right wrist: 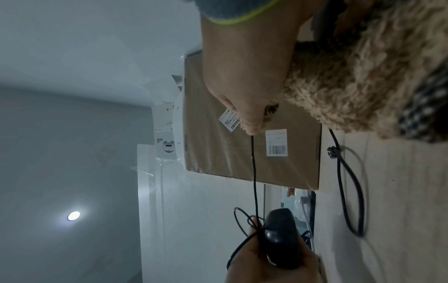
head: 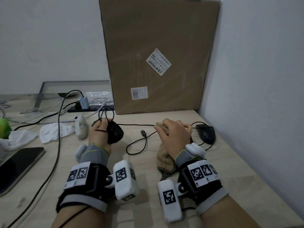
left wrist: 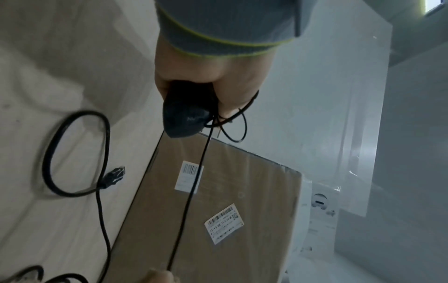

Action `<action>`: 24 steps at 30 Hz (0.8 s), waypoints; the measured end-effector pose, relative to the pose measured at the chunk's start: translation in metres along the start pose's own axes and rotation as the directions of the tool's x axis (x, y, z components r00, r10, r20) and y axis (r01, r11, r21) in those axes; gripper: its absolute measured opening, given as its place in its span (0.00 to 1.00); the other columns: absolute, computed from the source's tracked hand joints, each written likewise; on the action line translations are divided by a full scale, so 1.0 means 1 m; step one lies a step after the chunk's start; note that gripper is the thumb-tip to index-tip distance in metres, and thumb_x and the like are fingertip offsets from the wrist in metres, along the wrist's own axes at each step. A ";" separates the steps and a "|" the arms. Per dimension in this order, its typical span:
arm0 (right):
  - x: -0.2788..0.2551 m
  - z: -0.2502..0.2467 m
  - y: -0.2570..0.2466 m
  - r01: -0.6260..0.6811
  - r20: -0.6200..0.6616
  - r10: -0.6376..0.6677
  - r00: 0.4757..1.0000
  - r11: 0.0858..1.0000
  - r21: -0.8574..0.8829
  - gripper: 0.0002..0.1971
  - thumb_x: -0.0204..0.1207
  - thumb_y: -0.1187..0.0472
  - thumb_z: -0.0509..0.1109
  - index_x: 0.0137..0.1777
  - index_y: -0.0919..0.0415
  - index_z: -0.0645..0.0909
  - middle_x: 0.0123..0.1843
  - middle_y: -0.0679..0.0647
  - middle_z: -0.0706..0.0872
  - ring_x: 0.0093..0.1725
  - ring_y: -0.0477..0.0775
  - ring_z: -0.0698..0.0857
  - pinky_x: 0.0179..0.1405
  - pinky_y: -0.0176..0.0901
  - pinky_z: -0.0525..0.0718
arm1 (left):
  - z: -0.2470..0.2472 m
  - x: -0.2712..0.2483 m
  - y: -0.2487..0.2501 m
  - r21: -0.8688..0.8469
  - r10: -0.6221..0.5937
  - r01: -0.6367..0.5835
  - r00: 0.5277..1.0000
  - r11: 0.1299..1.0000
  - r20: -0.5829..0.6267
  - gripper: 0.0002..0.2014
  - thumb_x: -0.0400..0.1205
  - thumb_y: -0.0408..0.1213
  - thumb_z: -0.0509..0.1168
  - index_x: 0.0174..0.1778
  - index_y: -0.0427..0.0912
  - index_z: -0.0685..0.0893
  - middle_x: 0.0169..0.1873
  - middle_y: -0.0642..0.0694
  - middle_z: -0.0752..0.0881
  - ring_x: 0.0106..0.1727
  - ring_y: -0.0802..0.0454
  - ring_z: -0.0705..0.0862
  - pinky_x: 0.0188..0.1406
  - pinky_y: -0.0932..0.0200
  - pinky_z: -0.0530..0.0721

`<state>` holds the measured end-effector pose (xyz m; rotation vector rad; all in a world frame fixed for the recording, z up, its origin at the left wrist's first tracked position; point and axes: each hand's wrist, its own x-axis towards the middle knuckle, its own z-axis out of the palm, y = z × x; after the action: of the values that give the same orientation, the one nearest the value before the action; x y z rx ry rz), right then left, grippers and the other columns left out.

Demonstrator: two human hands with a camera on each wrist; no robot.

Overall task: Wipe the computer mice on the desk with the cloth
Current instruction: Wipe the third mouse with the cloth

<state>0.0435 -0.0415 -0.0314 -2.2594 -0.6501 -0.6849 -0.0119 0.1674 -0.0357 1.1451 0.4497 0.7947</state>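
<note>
My left hand (head: 100, 134) grips a black wired mouse (head: 116, 133) above the desk, with loops of its cable over the fingers; the same mouse (left wrist: 186, 118) fills the left wrist view and shows in the right wrist view as the mouse (right wrist: 281, 241). Its thin cable (head: 136, 124) runs taut across to my right hand (head: 172, 135). That hand holds a fluffy tan cloth (head: 164, 157) and pinches the cable (right wrist: 254, 172) at the thumb. A second black mouse (head: 206, 133) lies on the desk to the right. A white mouse (head: 81, 127) sits left of my left hand.
A tall cardboard box (head: 158, 55) stands at the back against the wall. A USB plug (head: 143, 132) and slack cable lie between my hands. A crumpled white tissue (head: 54, 131), a phone (head: 18, 165), a power strip (head: 88, 108) and more cables crowd the left side.
</note>
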 end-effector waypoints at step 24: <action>-0.004 0.007 -0.008 0.229 0.152 -0.249 0.957 0.964 0.138 0.14 0.75 0.43 0.55 0.46 0.45 0.81 0.42 0.41 0.86 0.48 0.48 0.79 0.42 0.45 0.53 | 0.050 -0.052 -0.003 0.510 -0.385 0.089 0.768 0.856 0.512 0.31 0.80 0.63 0.56 0.60 0.38 0.86 0.55 0.37 0.89 0.58 0.39 0.86 0.59 0.45 0.84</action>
<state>0.0374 -0.0323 -0.0348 -2.1625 -1.0329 -0.5554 -0.0104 0.0956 -0.0242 1.6660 0.2391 0.0463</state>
